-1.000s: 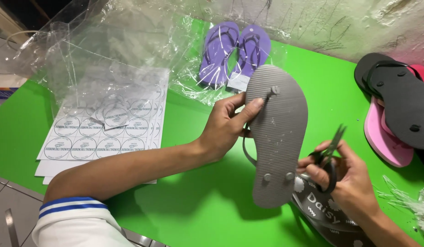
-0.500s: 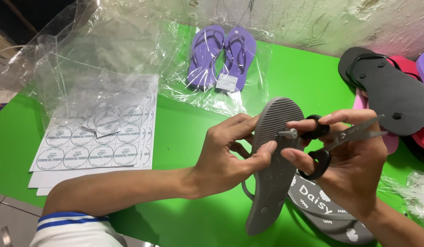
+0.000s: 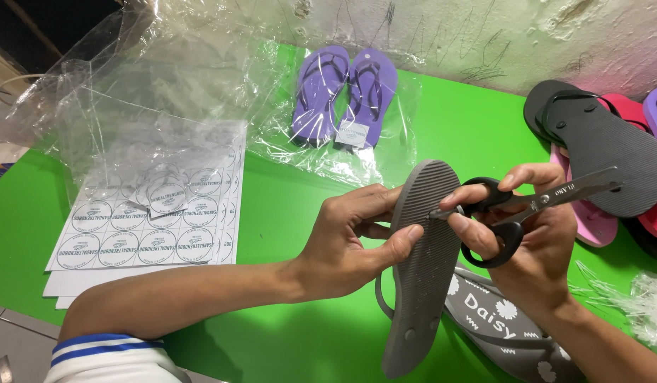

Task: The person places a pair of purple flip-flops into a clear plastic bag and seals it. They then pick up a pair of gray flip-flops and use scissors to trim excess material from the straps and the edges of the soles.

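Two hands work above the green table's (image 3: 272,213) near edge. Left hand (image 3: 350,241) closes around a grey flip-flop (image 3: 420,269), sole upward; right hand (image 3: 527,234) grips black-handled scissors (image 3: 534,202) and also pinches the sole's plug with its fingertips.

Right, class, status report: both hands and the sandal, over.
Left hand grips grey sandal, sole up. Right hand holds black scissors, tip at toe plug. Nothing obstructing.

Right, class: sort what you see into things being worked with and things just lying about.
In use:
left hand
grey flip-flop
right hand
black-handled scissors

Lying about:
bagged purple flip-flops
sheets of round stickers
clear plastic bags
black and pink flip-flops
printed grey flip-flop
green table
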